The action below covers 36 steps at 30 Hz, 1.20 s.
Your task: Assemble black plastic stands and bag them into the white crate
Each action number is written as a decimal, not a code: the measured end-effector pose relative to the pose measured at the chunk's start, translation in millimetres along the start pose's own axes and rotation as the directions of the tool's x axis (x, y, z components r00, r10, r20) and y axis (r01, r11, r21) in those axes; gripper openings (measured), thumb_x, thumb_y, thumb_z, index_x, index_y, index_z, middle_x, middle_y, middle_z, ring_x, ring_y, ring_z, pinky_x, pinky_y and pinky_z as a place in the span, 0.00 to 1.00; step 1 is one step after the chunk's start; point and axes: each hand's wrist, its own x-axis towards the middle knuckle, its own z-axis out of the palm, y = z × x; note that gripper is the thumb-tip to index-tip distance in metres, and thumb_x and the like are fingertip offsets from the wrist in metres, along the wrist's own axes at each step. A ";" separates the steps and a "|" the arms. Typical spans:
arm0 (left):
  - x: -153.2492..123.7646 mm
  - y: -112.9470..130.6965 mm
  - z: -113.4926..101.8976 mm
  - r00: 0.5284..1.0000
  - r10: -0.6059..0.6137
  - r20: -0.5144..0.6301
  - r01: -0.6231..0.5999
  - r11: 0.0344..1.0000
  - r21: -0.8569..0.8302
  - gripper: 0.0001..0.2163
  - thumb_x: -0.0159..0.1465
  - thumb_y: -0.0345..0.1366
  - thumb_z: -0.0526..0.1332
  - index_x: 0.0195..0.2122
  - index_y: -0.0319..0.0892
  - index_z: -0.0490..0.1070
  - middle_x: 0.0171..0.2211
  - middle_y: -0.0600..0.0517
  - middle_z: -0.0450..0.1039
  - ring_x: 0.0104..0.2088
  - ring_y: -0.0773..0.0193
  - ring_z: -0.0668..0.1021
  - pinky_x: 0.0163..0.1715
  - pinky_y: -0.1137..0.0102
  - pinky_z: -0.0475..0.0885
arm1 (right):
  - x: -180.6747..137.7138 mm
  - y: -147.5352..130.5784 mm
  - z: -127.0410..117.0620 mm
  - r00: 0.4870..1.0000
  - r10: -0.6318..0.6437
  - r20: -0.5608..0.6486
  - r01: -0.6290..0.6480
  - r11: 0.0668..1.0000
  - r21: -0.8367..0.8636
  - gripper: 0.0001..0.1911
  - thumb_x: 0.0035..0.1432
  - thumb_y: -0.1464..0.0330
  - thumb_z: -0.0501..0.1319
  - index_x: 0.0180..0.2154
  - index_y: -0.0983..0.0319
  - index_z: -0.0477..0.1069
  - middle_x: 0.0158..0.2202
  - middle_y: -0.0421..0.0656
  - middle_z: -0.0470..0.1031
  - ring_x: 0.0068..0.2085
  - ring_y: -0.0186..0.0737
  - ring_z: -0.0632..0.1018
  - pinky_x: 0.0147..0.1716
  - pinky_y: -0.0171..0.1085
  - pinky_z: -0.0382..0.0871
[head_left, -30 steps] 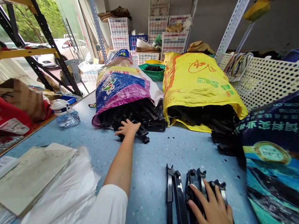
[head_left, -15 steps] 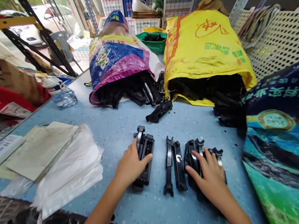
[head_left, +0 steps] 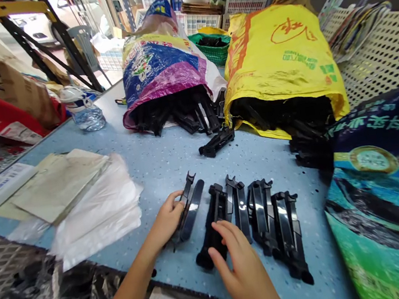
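Note:
On the blue speckled table [head_left: 156, 161], long black plastic parts lie side by side in a row. My left hand [head_left: 167, 221] has its fingers curled on the left edge of a black plastic part [head_left: 189, 211] at the row's left end; its thumb is hidden. Beside another black part [head_left: 212, 232], my right hand [head_left: 242, 268] is held with thumb and fingers apart, fingertips over that part's lower half. Whether they touch it I cannot tell. Further right lie more parts in groups, among them a shiny pair [head_left: 262, 215] and a rightmost group [head_left: 290, 231].
A purple-and-blue sack [head_left: 169, 74] and a yellow sack [head_left: 280, 67] spill black parts at the back. White plastic bags [head_left: 100, 214] lie left, near a water bottle [head_left: 83, 109]. A green-blue sack [head_left: 389, 191] borders the right side. Behind stands a green basket [head_left: 213, 52].
My right hand has moved left, away from the right-hand parts. The left-hand parts now lie separated, one beside my right hand, another at my left. The view has shifted slightly.

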 end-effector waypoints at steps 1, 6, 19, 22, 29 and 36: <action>-3.0 -1.9 -6.3 0.999 -0.040 -0.015 0.038 0.996 -0.081 0.16 0.56 0.37 0.47 0.45 0.41 0.60 0.31 0.53 0.70 0.32 0.64 0.72 0.35 0.70 0.65 | 2.1 -2.3 1.7 1.000 0.003 -0.015 -0.002 0.999 0.047 0.17 0.57 0.66 0.47 0.49 0.61 0.57 0.48 0.48 0.62 0.47 0.43 0.66 0.42 0.41 0.66; -33.6 -0.8 -26.3 0.995 -0.096 0.019 0.093 0.873 -0.478 0.16 0.56 0.39 0.52 0.46 0.46 0.57 0.28 0.57 0.68 0.28 0.68 0.71 0.29 0.74 0.64 | 29.0 -10.8 -5.9 0.997 0.077 -0.004 -0.072 0.957 0.279 0.19 0.56 0.62 0.49 0.48 0.61 0.57 0.44 0.49 0.64 0.40 0.43 0.69 0.39 0.44 0.65; -64.6 -12.5 -7.2 0.956 0.267 0.123 -0.115 0.724 -0.680 0.32 0.45 0.50 0.62 0.50 0.43 0.58 0.47 0.46 0.63 0.46 0.55 0.66 0.46 0.66 0.59 | 38.0 -41.9 28.9 0.997 -0.068 0.040 0.031 0.810 0.585 0.23 0.57 0.59 0.47 0.53 0.57 0.50 0.56 0.46 0.50 0.56 0.45 0.53 0.53 0.47 0.49; -66.1 -20.8 -9.2 0.975 0.195 0.103 -0.086 0.768 -0.634 0.27 0.47 0.52 0.59 0.43 0.39 0.64 0.37 0.47 0.68 0.39 0.57 0.69 0.39 0.67 0.63 | 40.2 -39.2 14.2 0.984 -0.178 -0.019 0.163 0.848 0.505 0.16 0.59 0.61 0.46 0.48 0.58 0.57 0.48 0.47 0.62 0.48 0.42 0.65 0.45 0.43 0.62; -80.4 -17.1 -6.0 0.976 0.007 0.216 0.149 0.703 -0.696 0.26 0.54 0.54 0.49 0.45 0.38 0.63 0.27 0.49 0.69 0.24 0.66 0.70 0.24 0.72 0.64 | 65.5 -42.1 -24.5 0.738 -0.674 -0.008 0.656 0.721 -0.224 0.13 0.57 0.67 0.51 0.41 0.69 0.62 0.34 0.49 0.69 0.34 0.42 0.68 0.32 0.39 0.64; -92.8 6.5 -21.7 0.967 -0.017 0.254 0.159 0.818 -0.553 0.22 0.56 0.52 0.48 0.42 0.39 0.65 0.25 0.52 0.67 0.24 0.68 0.68 0.23 0.75 0.62 | 89.2 -44.9 -42.8 0.423 -0.876 0.233 0.839 0.281 -0.466 0.15 0.57 0.67 0.49 0.22 0.65 0.66 0.19 0.41 0.62 0.22 0.38 0.62 0.24 0.38 0.57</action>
